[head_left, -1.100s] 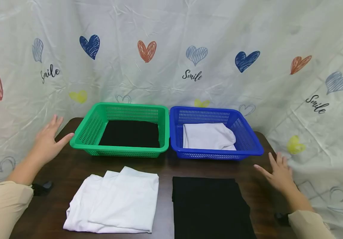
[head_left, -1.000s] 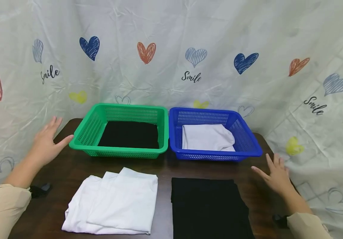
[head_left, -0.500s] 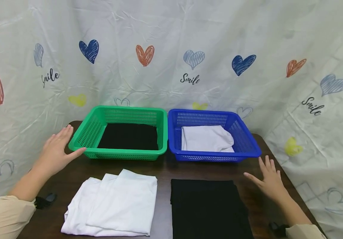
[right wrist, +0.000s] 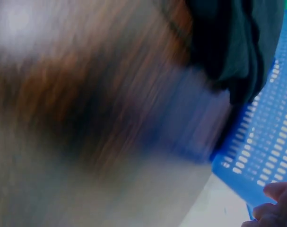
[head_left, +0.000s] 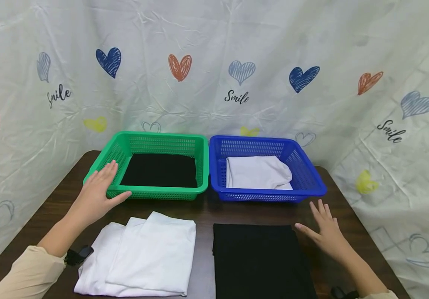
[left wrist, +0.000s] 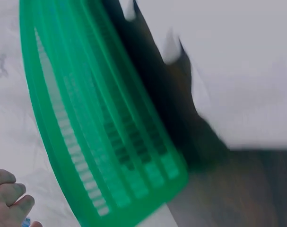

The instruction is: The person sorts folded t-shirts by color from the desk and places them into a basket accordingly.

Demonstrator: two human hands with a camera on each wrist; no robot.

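My left hand (head_left: 96, 197) hovers at the near left corner of the green basket (head_left: 154, 192), fingers straight and thumb spread, holding nothing. Inside that basket lies folded black cloth (head_left: 160, 170). Below the hand, a stack of folded white cloth (head_left: 151, 257) rests on the table. My right hand (head_left: 326, 232), also with spread fingers and nothing in it, is over the table to the right of the folded black cloth (head_left: 259, 261). The blue basket (head_left: 267, 194) beyond it holds folded white cloth (head_left: 257, 172). In the right wrist view, the blue basket (right wrist: 261, 146) shows beside the fingers (right wrist: 275, 208).
The two baskets stand side by side at the back of the dark wooden table (head_left: 207, 211). Right behind them hangs a pale curtain (head_left: 207, 33) printed with hearts, which also runs along both sides. A dark wrist strap (head_left: 77, 255) sits on the left wrist.
My left hand has moved right from beside the green basket to overlap its near left corner. My right hand has drifted left and slightly down towards the black cloth. Cloths and baskets stay put.
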